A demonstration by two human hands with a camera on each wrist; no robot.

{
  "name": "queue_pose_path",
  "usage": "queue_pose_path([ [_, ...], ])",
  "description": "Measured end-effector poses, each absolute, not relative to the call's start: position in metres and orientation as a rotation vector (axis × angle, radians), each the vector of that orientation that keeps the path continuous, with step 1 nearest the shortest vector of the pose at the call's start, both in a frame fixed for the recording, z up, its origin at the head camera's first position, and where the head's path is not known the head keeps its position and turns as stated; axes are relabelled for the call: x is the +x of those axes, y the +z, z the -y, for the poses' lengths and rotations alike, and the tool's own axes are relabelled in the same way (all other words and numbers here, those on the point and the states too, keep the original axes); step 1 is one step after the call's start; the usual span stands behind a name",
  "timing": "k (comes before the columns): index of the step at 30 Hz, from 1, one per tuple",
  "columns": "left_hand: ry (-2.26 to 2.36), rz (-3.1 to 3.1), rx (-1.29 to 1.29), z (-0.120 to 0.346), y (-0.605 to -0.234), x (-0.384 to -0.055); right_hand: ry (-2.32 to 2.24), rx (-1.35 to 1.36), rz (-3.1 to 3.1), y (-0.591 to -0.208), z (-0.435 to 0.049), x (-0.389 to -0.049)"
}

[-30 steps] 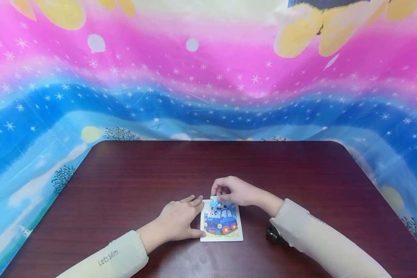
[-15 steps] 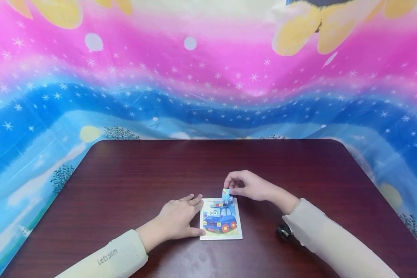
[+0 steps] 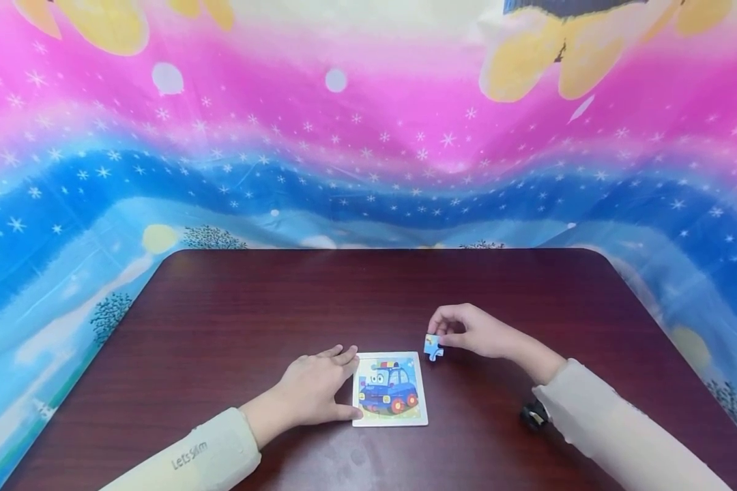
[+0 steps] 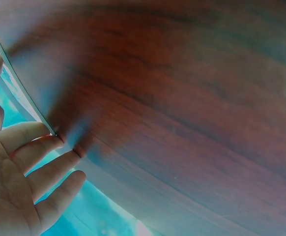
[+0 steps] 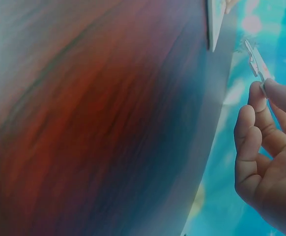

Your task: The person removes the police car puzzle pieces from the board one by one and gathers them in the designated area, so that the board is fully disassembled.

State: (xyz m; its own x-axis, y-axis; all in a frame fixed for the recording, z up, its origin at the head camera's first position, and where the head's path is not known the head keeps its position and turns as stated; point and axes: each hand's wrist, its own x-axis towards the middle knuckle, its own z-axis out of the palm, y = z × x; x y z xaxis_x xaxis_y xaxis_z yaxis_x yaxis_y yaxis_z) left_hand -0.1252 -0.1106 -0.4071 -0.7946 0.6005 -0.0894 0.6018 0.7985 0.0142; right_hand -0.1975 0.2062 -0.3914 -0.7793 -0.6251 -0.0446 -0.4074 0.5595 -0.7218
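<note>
Watching from here, clock centred on the tray, 12 at the far edge. Square puzzle tray with a pale rim point(image 3: 423, 392) lies flat on the dark red-brown wood-grain bench point(image 3: 270, 293). Picture in it: blue cartoon car point(image 3: 387, 389), eyes on the windscreen, red-and-yellow wheels. Pale patch near its 11 o'clock; can't tell if that's a gap.

Left hand point(image 3: 314, 390) at 9 o'clock, palm down, fingers spread. Thumb touches the tray's near-left corner, a fingertip its far-left one. Left grip released, just steadying contact at the rim.

Right hand point(image 3: 485, 333) at 2 o'clock, grip clenched on a light-blue jigsaw piece point(image 3: 432, 346), pinched between thumb and finger. Piece is just off the tray at 1 to 2 o'clock, tabs pointing down, not touching the rim.

Both arms in pale long sleeves; left sleeve point(image 3: 196, 447), at 8 o'clock, has dark lettering. Small black object point(image 3: 533, 414) beside the right cuff, past 3 o'clock. Pink-and-blue snowflake-print curtain point(image 3: 368, 164) hangs at 12.
</note>
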Motion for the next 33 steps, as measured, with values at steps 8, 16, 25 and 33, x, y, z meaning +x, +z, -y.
queue_pose_path([
  [8, -0.05, -2.91, 0.983, 0.111, -0.407, -0.127, -1.038, -0.821, -2.496, -0.392, -0.223, -0.196],
  [16, -0.036, -2.892, 0.968, 0.111, -0.406, -0.126, -1.008, -0.798, -2.452, -0.398, -0.225, -0.198],
  [25, -0.017, -2.89, 0.958, 0.111, -0.406, -0.125, -0.971, -0.807, -2.457, -0.405, -0.226, -0.202],
  [33, -0.023, -2.886, 0.949, 0.111, -0.408, -0.126, -0.969, -0.816, -2.501, -0.41, -0.231, -0.208],
])
